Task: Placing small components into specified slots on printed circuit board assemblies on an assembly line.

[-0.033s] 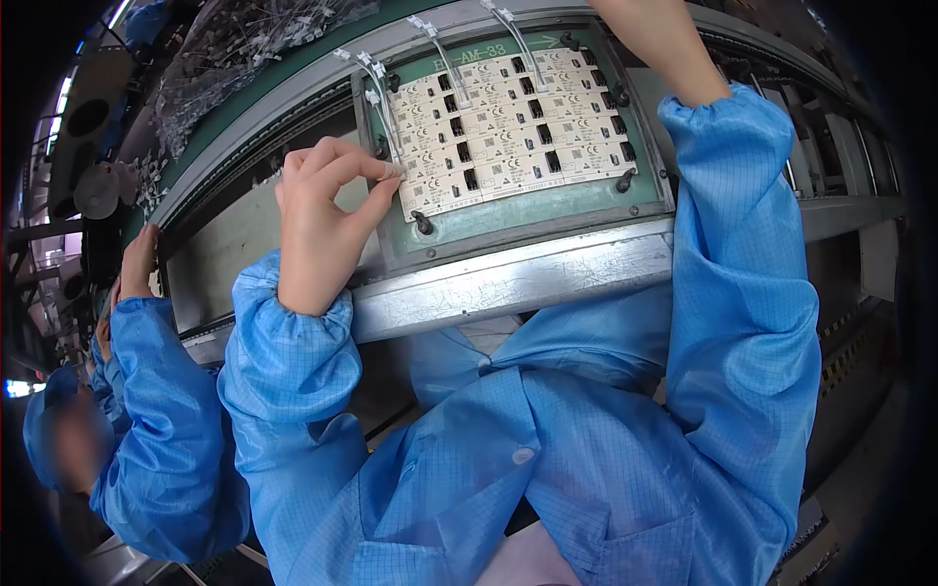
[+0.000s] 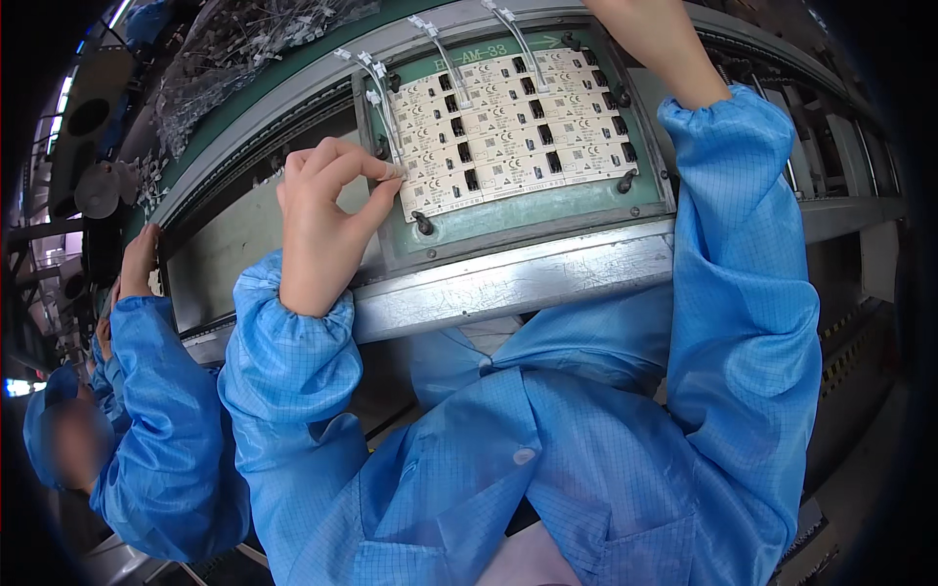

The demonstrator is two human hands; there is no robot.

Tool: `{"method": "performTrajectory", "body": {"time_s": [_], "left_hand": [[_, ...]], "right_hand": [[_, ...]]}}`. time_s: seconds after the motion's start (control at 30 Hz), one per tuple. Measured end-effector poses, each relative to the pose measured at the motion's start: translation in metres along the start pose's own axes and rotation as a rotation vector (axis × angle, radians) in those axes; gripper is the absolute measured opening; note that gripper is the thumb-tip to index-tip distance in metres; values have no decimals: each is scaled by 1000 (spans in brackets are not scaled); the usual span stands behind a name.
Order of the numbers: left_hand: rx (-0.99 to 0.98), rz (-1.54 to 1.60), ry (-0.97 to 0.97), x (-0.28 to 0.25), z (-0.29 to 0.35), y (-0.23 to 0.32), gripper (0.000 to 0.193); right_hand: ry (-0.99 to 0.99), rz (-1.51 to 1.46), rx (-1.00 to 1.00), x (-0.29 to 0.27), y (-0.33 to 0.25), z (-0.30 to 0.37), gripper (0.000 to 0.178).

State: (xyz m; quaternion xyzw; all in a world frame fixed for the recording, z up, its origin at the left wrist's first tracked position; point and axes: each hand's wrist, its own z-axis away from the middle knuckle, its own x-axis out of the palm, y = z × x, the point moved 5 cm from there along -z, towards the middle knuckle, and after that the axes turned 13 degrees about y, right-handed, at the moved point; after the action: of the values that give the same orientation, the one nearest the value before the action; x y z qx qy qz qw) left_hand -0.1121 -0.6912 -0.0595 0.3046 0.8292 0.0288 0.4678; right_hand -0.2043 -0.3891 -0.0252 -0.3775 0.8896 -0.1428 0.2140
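My left hand (image 2: 332, 200) is at the left edge of a panel of white circuit boards (image 2: 508, 132). Its thumb and forefinger are pinched on the lower end of a thin white wire (image 2: 389, 132), where it meets the panel. That panel, with black parts in columns, lies in a green fixture (image 2: 528, 210) with black clips at its edges. More white wires with small connectors (image 2: 427, 29) hang over the fixture's far rim. My right hand (image 2: 650, 39) reaches past the far right corner; its fingers are cut off by the top of the picture.
A metal rail (image 2: 508, 278) runs along the near side, between the fixture and my body. Beyond the far rail, clear plastic bags of white-connector wires (image 2: 234, 68) lie at the upper left. A co-worker in a blue smock (image 2: 166, 420) stands at my left, one hand on the line.
My right hand has shifted very slightly to the left at the top edge. My left hand keeps its pinch, almost unmoved.
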Motion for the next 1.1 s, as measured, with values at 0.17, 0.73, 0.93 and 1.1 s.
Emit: {"method": "performTrajectory", "body": {"time_s": [0.17,0.73,0.93,1.1], "left_hand": [[42,-20,55,4,14,11,11],[428,-329,310,1,15,29,15],[390,-185,230,-6,1,24,5],[214,-58,131,-5,0,8,10]], "right_hand": [[-50,159,-96,-9,-19,11,14],[-204,80,-21,17,24,-24,20],[-233,102,-51,18,41,-21,22],[-141,165,-16,26,7,-12,14]]}}
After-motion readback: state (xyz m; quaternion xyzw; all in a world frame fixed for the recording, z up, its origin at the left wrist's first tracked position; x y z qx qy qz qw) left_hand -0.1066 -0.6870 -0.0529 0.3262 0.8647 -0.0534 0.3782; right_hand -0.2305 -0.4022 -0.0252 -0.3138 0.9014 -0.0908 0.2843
